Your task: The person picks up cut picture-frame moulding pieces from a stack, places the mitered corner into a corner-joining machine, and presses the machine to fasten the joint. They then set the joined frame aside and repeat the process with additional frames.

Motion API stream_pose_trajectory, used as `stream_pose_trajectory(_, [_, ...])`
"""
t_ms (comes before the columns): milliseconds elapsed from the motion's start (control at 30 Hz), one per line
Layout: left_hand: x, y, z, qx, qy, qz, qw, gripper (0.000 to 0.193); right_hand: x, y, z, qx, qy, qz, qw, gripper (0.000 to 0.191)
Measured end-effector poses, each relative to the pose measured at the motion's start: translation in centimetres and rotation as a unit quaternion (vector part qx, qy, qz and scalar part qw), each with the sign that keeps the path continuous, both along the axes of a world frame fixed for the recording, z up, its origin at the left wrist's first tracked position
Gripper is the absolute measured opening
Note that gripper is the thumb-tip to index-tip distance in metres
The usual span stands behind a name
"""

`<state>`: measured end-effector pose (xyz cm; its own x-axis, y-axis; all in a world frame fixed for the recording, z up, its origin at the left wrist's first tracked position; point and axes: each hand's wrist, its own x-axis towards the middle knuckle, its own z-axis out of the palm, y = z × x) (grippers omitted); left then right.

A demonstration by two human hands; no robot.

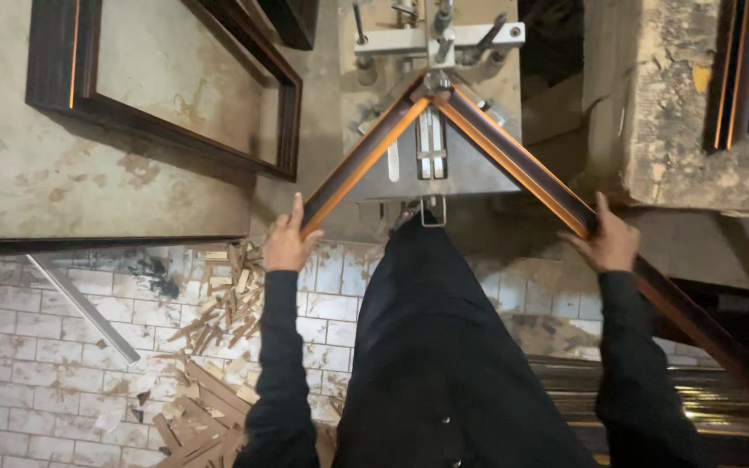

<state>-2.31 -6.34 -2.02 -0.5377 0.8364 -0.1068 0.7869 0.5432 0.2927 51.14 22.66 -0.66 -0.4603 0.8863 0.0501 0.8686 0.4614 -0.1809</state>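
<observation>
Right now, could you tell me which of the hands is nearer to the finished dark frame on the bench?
Left. The left hand holds a moulding just below the finished frame; the right hand is far across.

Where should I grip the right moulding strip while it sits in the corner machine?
Grip the right strip on its free lower stretch, from the outer side, where the right hand is. Its top end is butted against the left strip under the clamp, so that end offers no room.
</observation>
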Motion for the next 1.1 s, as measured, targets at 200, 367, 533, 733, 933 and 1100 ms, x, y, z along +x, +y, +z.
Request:
stream_pose_trajectory(200, [1.1,-4.6,0.3,-0.010,0.019,-0.029,0.999,0.103,9.2,-5.0,-1.2,0.010,0.089,-0.012,0.996,0.061])
stream_pose_trajectory(367, [5.0,-8.8,1.3,0.011,-0.028,0.016,0.999,0.128,12.1,-8.8,-0.9,0.077,0.100,-0.095,0.987,0.053])
stream_pose_trajectory(533, [13.6,-6.4,6.0,0.083,-0.016,0.013,0.996,0.124,11.6,-12.9,3.5,0.214,0.118,-0.063,0.968,0.050])
stream_pose_trajectory(733, [30.9,4.8,11.3,0.212,-0.017,-0.328,0.920,0.105,9.1,-16.8,8.4,0.365,0.173,-0.009,0.915,0.033])
stream_pose_trajectory(933, [42.5,11.5,8.7,-0.005,-0.155,-0.475,0.866,0.051,13.1,-18.0,12.8,0.448,0.064,0.020,0.891,0.044])
stream_pose_trajectory(1100, [48.9,11.6,0.6,0.148,-0.268,-0.531,0.790,0.051,24.3,-19.8,15.6,0.431,0.263,-0.142,0.852,0.044])
